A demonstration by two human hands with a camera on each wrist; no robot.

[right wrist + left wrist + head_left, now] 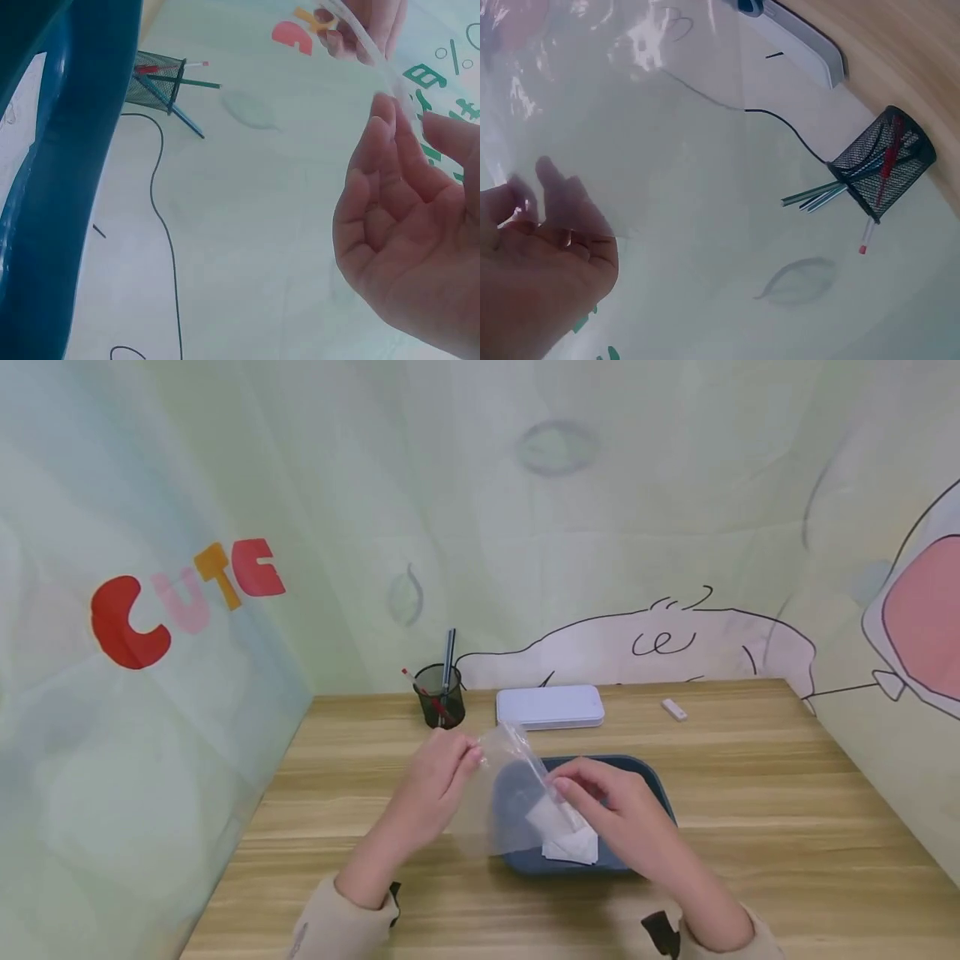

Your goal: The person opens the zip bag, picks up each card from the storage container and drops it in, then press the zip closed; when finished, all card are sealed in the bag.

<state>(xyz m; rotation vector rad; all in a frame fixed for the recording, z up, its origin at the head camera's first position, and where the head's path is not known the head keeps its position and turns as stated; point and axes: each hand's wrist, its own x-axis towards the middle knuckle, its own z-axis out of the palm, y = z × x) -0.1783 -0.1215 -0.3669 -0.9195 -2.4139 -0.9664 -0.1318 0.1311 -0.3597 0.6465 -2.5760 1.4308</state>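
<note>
A clear plastic zip bag hangs between both hands above a dark blue tray. My left hand pinches the bag's upper left corner. On the other side, my right hand pinches the zip edge with thumb and fingertips, as the right wrist view also shows. The bag looks flat and see-through. Small white papers lie in the tray, partly seen through the plastic. The left wrist view has the left hand partly behind the film.
A black mesh pen cup with pens stands at the back of the wooden table. To its right lie a pale pencil case and a small white rectangular piece. Printed curtains enclose the table at the back and sides.
</note>
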